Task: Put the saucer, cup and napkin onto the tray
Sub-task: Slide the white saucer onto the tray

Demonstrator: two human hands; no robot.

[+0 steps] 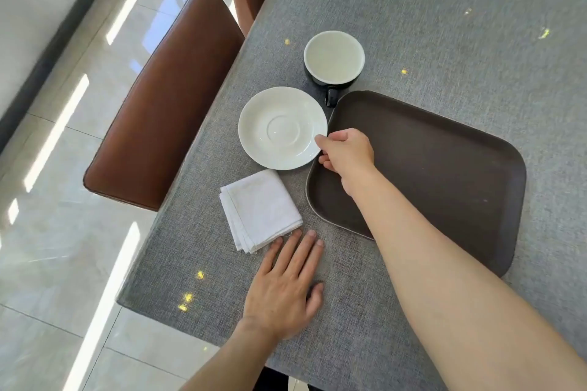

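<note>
left hand (pixel 282 292) lies flat and spread on the table (pixel 444 25) by the napkin (pixel 260 209); right hand (pixel 346 152) pinches the saucer (pixel 281 127) rim beside the tray (pixel 444 168).

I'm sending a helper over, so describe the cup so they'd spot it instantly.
On the grey table, find the dark brown tray. Just beyond its far left corner stands the cup: black outside, white inside, unlike the flat white saucer beside it.
</note>
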